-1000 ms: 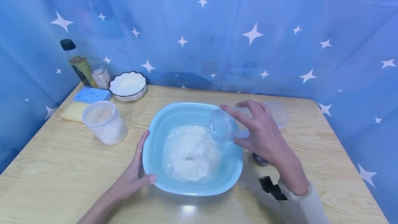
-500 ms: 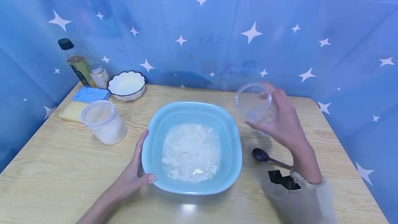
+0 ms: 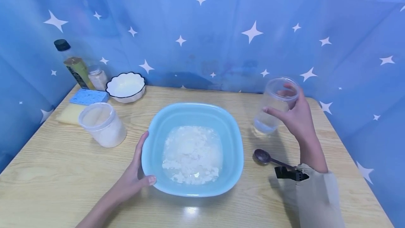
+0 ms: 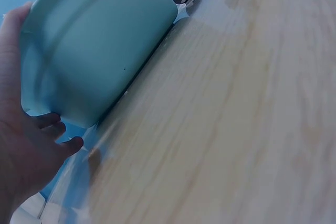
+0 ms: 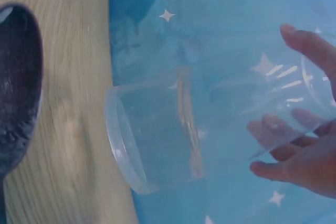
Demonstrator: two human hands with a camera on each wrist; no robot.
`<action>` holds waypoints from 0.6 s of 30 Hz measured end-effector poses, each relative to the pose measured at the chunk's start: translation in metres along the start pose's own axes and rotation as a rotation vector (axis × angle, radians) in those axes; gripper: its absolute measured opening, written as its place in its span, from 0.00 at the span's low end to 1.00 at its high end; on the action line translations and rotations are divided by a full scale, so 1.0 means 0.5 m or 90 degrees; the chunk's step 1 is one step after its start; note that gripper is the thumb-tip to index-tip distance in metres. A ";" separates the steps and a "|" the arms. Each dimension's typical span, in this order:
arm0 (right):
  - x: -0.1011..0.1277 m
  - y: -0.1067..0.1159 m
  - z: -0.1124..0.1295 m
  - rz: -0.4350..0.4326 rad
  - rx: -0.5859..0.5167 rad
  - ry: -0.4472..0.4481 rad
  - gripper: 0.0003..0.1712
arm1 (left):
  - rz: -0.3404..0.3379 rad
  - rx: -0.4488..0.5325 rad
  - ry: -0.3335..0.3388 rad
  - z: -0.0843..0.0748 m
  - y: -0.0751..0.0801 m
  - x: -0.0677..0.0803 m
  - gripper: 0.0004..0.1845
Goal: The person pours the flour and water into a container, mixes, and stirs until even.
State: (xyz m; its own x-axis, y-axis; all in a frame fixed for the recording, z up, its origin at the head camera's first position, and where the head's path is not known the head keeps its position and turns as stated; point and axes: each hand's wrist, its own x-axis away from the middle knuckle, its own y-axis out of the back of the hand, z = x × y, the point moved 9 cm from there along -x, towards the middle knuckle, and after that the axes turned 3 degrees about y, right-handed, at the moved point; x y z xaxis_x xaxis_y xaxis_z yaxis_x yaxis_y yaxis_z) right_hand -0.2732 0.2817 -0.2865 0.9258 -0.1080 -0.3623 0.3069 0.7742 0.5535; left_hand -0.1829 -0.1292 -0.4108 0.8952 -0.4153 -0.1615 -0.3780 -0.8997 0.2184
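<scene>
My left hand (image 3: pixel 133 177) holds the left side of a light-blue basin (image 3: pixel 235 129), its thumb on the near rim and the other fingers spread along the wall. In the basin lies wet white powder (image 3: pixel 193 154) in cloudy liquid. To the right, my right hand (image 3: pixel 297 117) grips a clear plastic jar (image 3: pixel 269 105) near its top, thumb on one side and fingers on the other. The jar stands nearly upright, with some clear liquid at its bottom, also visible in the right wrist view. A dark spoon (image 3: pixel 262 156) lies on the table below it.
At the left stands a tub of white powder (image 3: pixel 109 129). Behind it are a blue sponge (image 3: pixel 88 96), a yellow sponge (image 3: pixel 71 113), an oil bottle (image 3: pixel 76 69), a small lidded jar (image 3: pixel 97 78) and a scalloped white bowl (image 3: pixel 126 87). A starry blue curtain (image 3: pixel 190 27) hangs behind.
The right hand has stopped pouring from the jar into the basin, turned it upright and carried it right. The powder looks wetter and flatter. The left hand keeps its hold.
</scene>
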 end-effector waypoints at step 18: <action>-0.011 -0.037 -0.069 0.032 -0.111 -0.089 0.52 | -0.003 0.027 -0.005 -0.002 0.001 -0.005 0.57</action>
State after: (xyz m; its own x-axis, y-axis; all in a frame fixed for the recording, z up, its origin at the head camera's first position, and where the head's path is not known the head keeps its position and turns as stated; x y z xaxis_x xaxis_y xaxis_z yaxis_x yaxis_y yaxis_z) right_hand -0.2918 0.2896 -0.3207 0.9643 -0.1427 -0.2232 0.2282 0.8752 0.4265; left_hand -0.1850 -0.1285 -0.4093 0.8954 -0.4118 -0.1697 -0.3836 -0.9066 0.1760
